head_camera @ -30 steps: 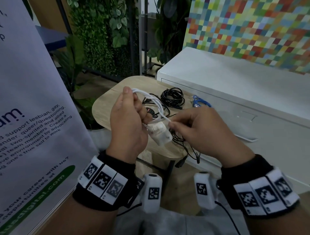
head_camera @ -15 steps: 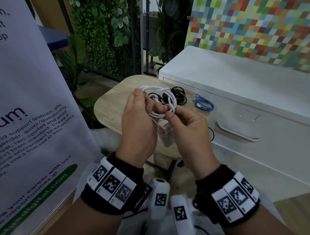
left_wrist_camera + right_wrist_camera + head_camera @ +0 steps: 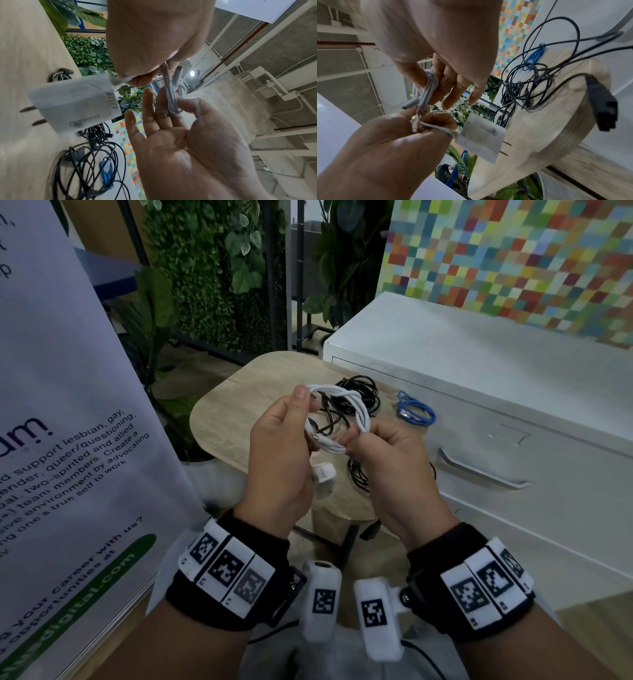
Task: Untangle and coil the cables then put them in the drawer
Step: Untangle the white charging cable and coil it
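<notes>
Your left hand and right hand both pinch the white cable coil; loosen either grip and the dangling charger could unwind it.

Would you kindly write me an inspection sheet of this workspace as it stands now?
Surface: small wooden table beside the white drawer cabinet; drawer closed.
Job's things: white cable coiled in loops, held above the table; its white charger plug hangs below.
Clutter: nothing seen.
Grippers: left hand pinches the coil's left side; right hand pinches its lower right.
Cables: black cables lie loosely tangled on the table, one trailing over the edge; blue cable bundled at the cabinet side.
Surroundings: printed banner, plant wall, multicoloured tile panel.
</notes>
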